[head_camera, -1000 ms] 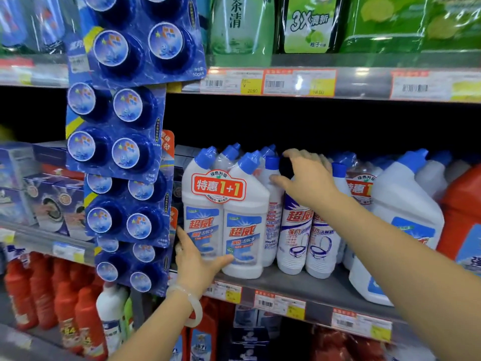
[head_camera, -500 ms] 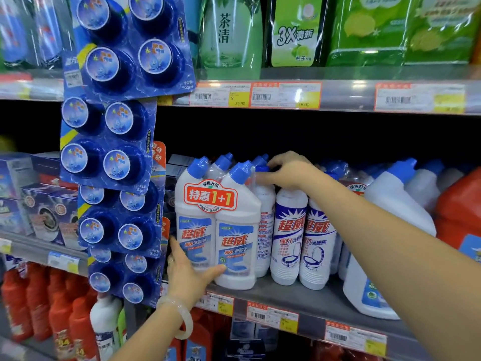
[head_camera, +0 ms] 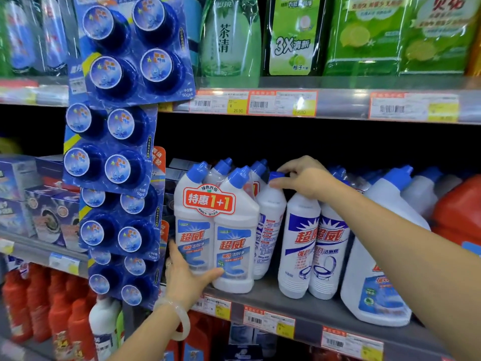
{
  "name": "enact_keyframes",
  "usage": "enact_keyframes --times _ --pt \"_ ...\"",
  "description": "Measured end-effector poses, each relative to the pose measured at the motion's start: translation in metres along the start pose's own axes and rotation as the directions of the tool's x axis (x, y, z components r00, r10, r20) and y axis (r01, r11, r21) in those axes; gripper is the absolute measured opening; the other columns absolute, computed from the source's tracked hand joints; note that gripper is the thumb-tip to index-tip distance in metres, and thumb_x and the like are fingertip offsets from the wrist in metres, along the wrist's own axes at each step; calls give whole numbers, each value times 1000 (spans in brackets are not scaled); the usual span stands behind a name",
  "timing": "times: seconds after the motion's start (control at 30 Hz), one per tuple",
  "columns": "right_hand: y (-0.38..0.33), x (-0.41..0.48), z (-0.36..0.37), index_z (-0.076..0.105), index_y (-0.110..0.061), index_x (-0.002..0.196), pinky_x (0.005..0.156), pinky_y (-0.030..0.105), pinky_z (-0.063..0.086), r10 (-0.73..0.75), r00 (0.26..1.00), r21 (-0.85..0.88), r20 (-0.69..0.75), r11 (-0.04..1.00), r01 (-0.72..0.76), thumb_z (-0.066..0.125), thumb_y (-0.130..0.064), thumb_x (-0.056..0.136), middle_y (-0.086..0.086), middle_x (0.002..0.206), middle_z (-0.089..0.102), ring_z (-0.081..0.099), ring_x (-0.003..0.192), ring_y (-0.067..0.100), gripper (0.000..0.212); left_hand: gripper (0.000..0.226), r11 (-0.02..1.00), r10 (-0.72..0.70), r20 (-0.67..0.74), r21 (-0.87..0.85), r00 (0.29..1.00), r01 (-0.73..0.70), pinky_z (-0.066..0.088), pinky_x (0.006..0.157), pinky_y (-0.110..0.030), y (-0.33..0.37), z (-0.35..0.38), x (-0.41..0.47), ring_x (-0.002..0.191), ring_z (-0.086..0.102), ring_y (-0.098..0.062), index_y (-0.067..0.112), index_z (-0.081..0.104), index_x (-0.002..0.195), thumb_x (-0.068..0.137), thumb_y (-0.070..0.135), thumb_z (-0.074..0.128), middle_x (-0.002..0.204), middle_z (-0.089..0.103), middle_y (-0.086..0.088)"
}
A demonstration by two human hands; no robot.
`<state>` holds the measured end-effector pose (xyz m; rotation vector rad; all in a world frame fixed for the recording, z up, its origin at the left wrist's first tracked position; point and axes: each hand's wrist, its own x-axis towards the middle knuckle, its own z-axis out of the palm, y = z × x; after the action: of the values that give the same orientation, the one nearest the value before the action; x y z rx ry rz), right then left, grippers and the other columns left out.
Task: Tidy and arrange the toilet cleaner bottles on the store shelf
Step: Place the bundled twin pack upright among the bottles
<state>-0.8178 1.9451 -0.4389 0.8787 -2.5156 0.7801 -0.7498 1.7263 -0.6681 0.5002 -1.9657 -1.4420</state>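
Observation:
White toilet cleaner bottles with blue caps stand in rows on the grey middle shelf (head_camera: 325, 311). My left hand (head_camera: 190, 280) grips the base of a twin pack (head_camera: 216, 230) with a red "1+1" sticker, thumb across its front. My right hand (head_camera: 304, 181) pinches the blue cap of a single bottle (head_camera: 269, 217) just right of the pack, its label turned sideways. Two bottles with blue-and-white labels (head_camera: 315, 243) stand under my right wrist. A large white jug (head_camera: 377, 282) sits to their right, partly hidden by my forearm.
Blue toilet block packs (head_camera: 114, 152) hang in a strip just left of the twin pack. A red jug (head_camera: 458, 212) stands at the far right. Green detergent bottles and pouches (head_camera: 294, 35) fill the upper shelf. Boxes (head_camera: 39, 209) sit at left, red bottles (head_camera: 39, 308) below.
My right hand has shifted a little left, from the top of a blue-and-white labelled bottle to the blue cap beside the twin pack. My left hand stays on the pack's base.

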Motion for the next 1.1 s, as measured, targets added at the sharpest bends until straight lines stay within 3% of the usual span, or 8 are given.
enact_keyframes --times 0.13,0.3,0.4,0.53,0.63,0.7,0.9,1.1 --pt "12 0 -8 67 -6 110 53 23 32 15 1000 34 14 999 -16 72 -29 77 -4 57 43 37 53 9 40 133 1000 -3 -11 15 1000 3 40 102 -54 15 -2 -7 124 44 -28 30 17 139 28 51 86 133 47 -8" --pt "17 2 -13 67 -9 109 56 24 36 30 998 16 63 999 -31 73 -30 77 -2 61 49 44 58 11 39 127 998 35 -57 47 998 -32 32 108 -49 20 7 -14 129 32 -31 22 5 145 50 24 90 139 36 -17" --pt "17 2 -13 66 -10 111 66 27 39 24 996 2 84 1000 -25 70 -34 78 3 69 53 48 69 17 40 127 995 33 -47 93 998 -29 32 108 -48 23 7 -16 129 31 -32 19 1 146 54 25 88 140 33 -18" --pt "16 -6 -7 65 -15 112 61 28 36 -17 1000 -54 4 998 17 64 -39 82 -4 61 44 43 62 13 38 128 968 10 -64 252 998 7 27 110 -50 37 1 -25 132 28 -37 11 -4 145 57 41 84 145 25 -22" --pt "17 -15 -1 65 -20 111 52 22 32 -77 992 -66 -100 995 70 68 -42 78 -8 60 41 38 56 7 39 120 917 190 -116 375 975 -134 11 116 -46 50 9 -47 142 8 -35 6 -5 146 66 44 77 154 4 -20" --pt "18 -17 2 65 -20 109 52 21 31 -103 983 -36 -152 994 99 71 -43 74 -7 60 40 37 56 6 42 115 895 323 -88 354 942 -273 7 116 -46 52 17 -54 143 1 -35 10 2 147 66 40 79 154 -3 -19" --pt "21 -13 3 66 -16 107 54 22 31 -112 957 69 -267 988 135 76 -38 70 -6 58 38 35 53 7 44 115 908 333 -42 285 942 -308 6 115 -44 49 17 -47 143 -5 -31 21 4 146 62 38 81 154 -8 -16" --pt "20 -11 11 58 -15 117 60 28 37 -173 969 -143 -178 978 149 68 -47 75 -8 69 42 44 69 14 54 113 900 354 -48 290 934 -326 6 115 -44 48 18 -48 143 -5 -33 18 8 146 63 32 82 154 -9 -17"
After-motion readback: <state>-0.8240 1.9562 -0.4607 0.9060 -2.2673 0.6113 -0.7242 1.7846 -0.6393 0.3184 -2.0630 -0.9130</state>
